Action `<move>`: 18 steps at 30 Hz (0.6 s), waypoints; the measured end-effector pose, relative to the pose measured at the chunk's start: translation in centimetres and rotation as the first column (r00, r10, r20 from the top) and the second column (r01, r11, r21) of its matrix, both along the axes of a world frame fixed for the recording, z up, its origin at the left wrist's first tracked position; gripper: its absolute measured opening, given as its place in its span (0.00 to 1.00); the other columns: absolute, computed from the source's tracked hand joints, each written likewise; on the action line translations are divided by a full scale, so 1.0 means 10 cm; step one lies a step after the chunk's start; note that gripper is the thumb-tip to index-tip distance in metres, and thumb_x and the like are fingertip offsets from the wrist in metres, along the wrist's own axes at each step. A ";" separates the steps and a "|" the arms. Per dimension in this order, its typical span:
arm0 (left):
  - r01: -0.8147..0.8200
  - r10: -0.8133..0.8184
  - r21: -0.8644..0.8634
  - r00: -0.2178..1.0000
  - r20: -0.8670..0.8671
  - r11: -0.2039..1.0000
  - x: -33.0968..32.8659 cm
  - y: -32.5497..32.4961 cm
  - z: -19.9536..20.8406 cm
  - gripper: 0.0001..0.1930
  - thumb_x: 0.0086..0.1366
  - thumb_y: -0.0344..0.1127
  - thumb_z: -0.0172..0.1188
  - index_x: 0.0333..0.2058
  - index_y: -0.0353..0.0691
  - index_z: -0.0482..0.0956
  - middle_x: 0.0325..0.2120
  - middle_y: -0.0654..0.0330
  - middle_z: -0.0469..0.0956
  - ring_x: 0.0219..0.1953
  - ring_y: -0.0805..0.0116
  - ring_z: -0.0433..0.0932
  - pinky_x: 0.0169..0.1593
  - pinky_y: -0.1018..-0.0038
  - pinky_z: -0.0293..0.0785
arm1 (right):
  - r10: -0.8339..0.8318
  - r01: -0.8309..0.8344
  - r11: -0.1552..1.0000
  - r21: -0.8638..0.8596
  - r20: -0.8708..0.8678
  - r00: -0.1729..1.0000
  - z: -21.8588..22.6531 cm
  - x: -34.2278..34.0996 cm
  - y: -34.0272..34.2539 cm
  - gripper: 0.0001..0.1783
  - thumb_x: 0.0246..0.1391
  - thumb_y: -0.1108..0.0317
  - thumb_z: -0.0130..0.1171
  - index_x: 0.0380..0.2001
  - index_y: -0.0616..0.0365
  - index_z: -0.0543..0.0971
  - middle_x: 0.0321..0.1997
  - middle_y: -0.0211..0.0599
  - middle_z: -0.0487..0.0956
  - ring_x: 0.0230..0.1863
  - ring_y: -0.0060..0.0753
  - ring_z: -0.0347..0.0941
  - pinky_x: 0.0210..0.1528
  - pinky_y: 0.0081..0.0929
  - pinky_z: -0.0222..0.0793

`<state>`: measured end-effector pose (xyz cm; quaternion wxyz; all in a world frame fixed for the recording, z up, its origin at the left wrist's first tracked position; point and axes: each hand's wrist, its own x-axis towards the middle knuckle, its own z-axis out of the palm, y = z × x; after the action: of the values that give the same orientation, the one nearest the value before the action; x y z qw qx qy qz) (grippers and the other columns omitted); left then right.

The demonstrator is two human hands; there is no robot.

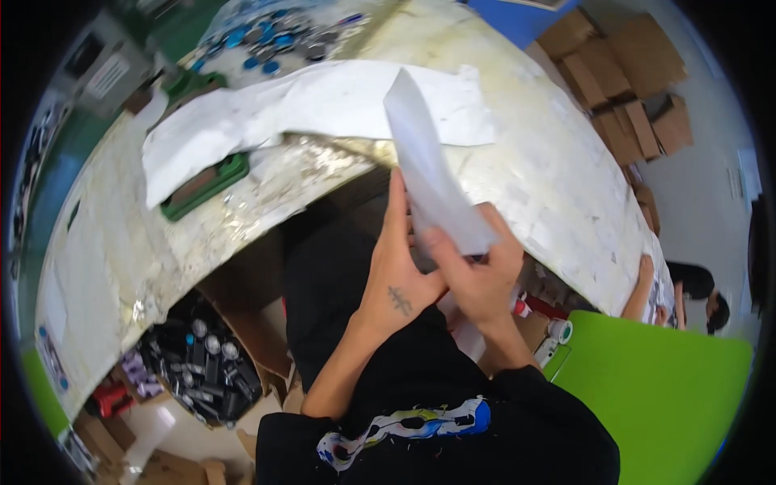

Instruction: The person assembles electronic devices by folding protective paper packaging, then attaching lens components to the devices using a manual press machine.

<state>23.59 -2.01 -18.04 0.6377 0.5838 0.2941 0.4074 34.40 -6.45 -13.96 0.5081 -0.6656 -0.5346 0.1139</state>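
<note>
A long, translucent white sheet (432,162), perhaps a folded film or a flat plastic sleeve, stands up from my hands over the table's near edge. Its lower end is pinched by my right hand (489,279), thumb on the face towards me. My left hand (398,279) grips it from the left side, one finger stretched up along the edge and the others partly hidden behind the sheet. A small dark spot shows under the right fingers; I cannot make out what it is. Beyond lies a crumpled white cloth (315,101), partly draped over a green metal tool (208,187).
Blue and silver round caps (271,36) lie at the table's far side. Below the worn table (533,178), at left, stands a box of black parts (206,364). A green panel (647,388) is at right. Cardboard boxes (622,73) and another person (691,283) are farther right.
</note>
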 end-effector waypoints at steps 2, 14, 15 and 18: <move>-0.130 0.138 -0.086 0.985 0.106 0.988 -0.12 -0.02 -0.09 0.54 0.52 0.19 0.66 0.72 0.39 0.40 0.56 0.47 0.68 0.51 0.61 0.76 0.54 0.68 0.74 | 0.180 -0.180 0.983 0.044 0.007 0.984 -0.11 -0.15 0.06 0.16 0.40 0.80 0.71 0.36 0.62 0.82 0.32 0.37 0.80 0.28 0.27 0.74 0.27 0.21 0.67; -0.444 0.439 -0.283 0.895 -0.084 0.850 -1.12 -0.29 -0.45 0.35 0.51 0.32 0.75 0.56 0.35 0.68 0.49 0.56 0.75 0.49 0.66 0.77 0.52 0.69 0.74 | 0.644 -0.665 0.747 0.005 -0.255 0.722 -0.21 -0.63 0.29 0.41 0.39 0.54 0.78 0.55 0.62 0.73 0.52 0.42 0.77 0.47 0.35 0.74 0.43 0.27 0.69; -0.458 0.451 -0.284 0.887 -0.094 0.842 -1.15 -0.33 -0.50 0.35 0.51 0.32 0.75 0.56 0.35 0.68 0.49 0.56 0.75 0.49 0.66 0.77 0.52 0.69 0.74 | 0.646 -0.664 0.748 -0.006 -0.220 0.730 -0.13 -0.65 0.31 0.41 0.39 0.57 0.78 0.55 0.61 0.73 0.52 0.42 0.77 0.47 0.35 0.74 0.43 0.28 0.69; -0.561 0.566 -0.166 0.824 -0.019 0.811 -1.23 -0.44 -0.66 0.34 0.51 0.34 0.76 0.55 0.36 0.71 0.48 0.56 0.77 0.48 0.65 0.78 0.53 0.67 0.75 | 0.662 -0.662 0.749 0.028 0.001 0.750 0.05 -0.70 0.38 0.38 0.38 0.66 0.79 0.54 0.64 0.74 0.51 0.48 0.76 0.49 0.42 0.75 0.47 0.32 0.73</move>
<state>11.30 -6.37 -24.62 0.5388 0.4092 0.4763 0.5616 27.37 -2.67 -13.50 0.4460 -0.4262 -0.7348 0.2820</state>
